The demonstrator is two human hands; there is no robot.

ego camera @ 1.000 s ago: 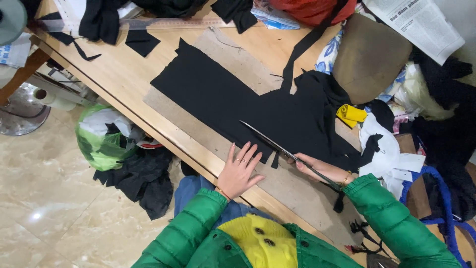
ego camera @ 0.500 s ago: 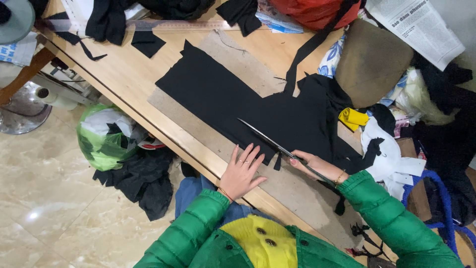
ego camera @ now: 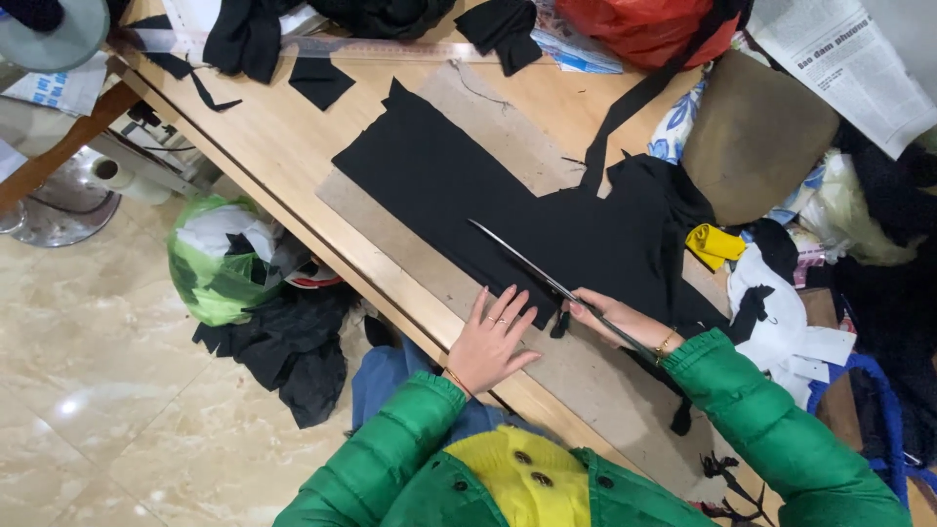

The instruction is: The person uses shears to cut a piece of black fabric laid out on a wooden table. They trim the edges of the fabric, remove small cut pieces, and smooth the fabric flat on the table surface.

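Wooden worktable (ego camera: 293, 156), seen from my head camera, runs diagonally from upper left to lower right above a pale marble floor (ego camera: 98, 410). A tan cardboard cutting mat (ego camera: 508, 137) lies on the tabletop, and the black fabric panel (ego camera: 459, 185) lies flat on that mat.

Hand state: my left hand (ego camera: 491, 342) is open, fingers spread, palm pressed flat at the near edge of the fabric. My right hand (ego camera: 617, 317) is closed around the handle end of the long tailor's shears (ego camera: 532, 265). The hands sit close together, left just beside right, not touching.

Key relation: the fabric extends away from both hands, toward the upper left. Its long axis follows the table's diagonal. The shear blades point along nearly the same line, tip toward the upper left, lying over the cloth. My right hand is at the tool; my left hand is the nearer one to the fabric's near edge.

Fabric appearance: matte black, smooth, with a notched outline and a narrow strip running off toward the upper right. I cannot tell whether the blades are parted.

Surroundings: a yellow cloth scrap (ego camera: 712, 244) lies right of the panel, and a green plastic bag (ego camera: 220, 259) of offcuts sits on the floor.
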